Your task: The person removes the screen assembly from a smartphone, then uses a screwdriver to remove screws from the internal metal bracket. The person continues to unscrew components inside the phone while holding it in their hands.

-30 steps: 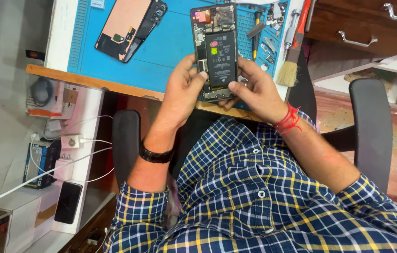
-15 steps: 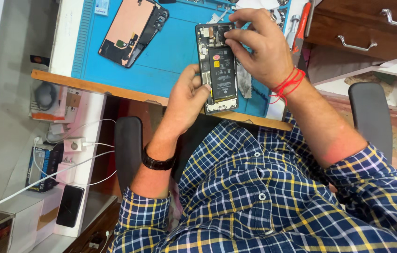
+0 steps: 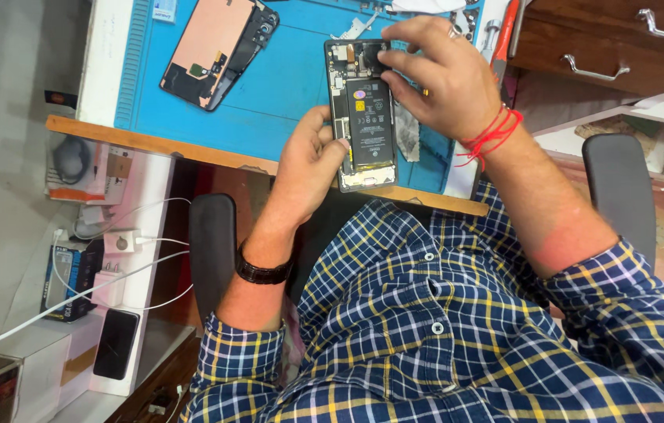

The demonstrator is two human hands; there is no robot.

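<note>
Left hand (image 3: 312, 160) clamped on the near left edge of the opened phone (image 3: 363, 113), thumb on the rim, fingers hidden underneath. Right hand (image 3: 442, 74) curled over the phone's far end, fingertips (image 3: 395, 59) pinched together on something at the camera area; too small and too covered to make out. Phone held face-open above the near edge of the blue mat (image 3: 285, 74), black battery (image 3: 369, 129) showing in its middle, lower end over the wooden desk edge (image 3: 152, 141). Grey scrap (image 3: 408, 133) just beside the phone, half hidden by the right hand. Separate screen panel (image 3: 218, 48) lying apart on the mat, copper side up. Red-handled tool (image 3: 507, 35) beyond the right wrist, cut off at the top. Black band (image 3: 263, 272) on the left wrist, red thread (image 3: 492, 135) on the right. Checked shirt (image 3: 442, 329) filling the foreground.
</note>
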